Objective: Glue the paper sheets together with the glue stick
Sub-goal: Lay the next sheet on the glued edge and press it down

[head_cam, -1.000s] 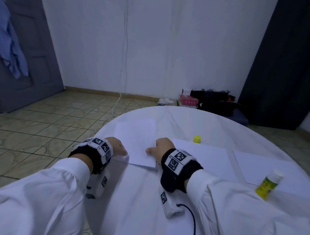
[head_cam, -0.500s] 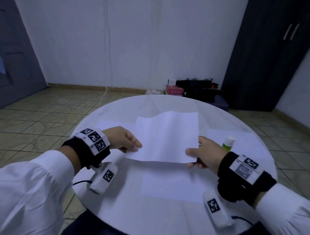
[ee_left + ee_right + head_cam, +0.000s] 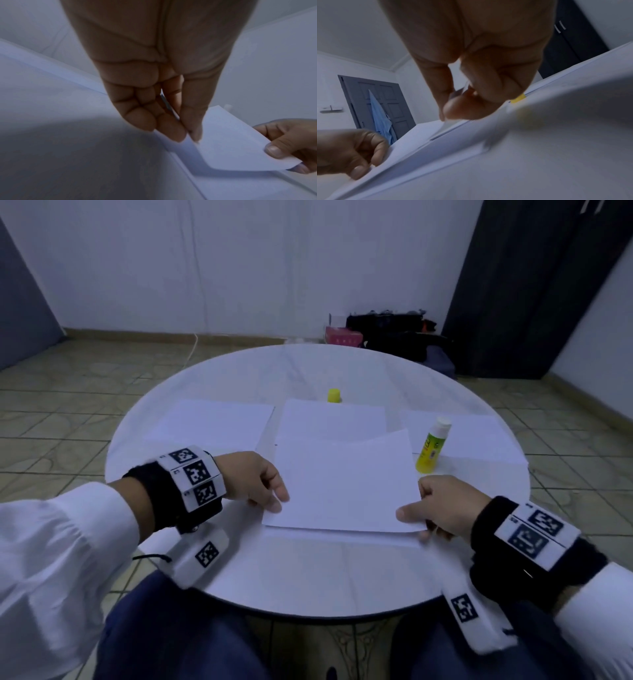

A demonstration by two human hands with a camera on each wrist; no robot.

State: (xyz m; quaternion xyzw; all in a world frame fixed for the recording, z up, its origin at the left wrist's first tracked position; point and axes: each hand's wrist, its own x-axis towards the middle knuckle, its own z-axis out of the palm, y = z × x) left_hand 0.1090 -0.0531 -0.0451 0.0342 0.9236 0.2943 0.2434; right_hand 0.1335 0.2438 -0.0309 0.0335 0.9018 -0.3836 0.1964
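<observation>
2 hands, left hand (image 3: 255,479) and right hand (image 3: 442,510), each pinching paper sheet (image 3: 342,484) above table (image 3: 308,577).

A room in a home is suggested, sparsely furnished. A floor of beige patterned tiles (image 3: 68,392) is seen all round, edged by a wooden skirting board (image 3: 171,335) under plain white walls (image 3: 257,261). A round white counter (image 3: 239,577) stands in the middle. At about 1 o'clock, bags and a pink box (image 3: 343,335) are left on the floor against the wall, and at 2 o'clock a tall dark wardrobe (image 3: 534,285) with metal handles is placed. In the right wrist view a grey panelled door (image 3: 385,102) is shown, with a light blue garment (image 3: 381,117) hung on it. A white cable (image 3: 192,347) is run down the wall at 11 o'clock.
</observation>
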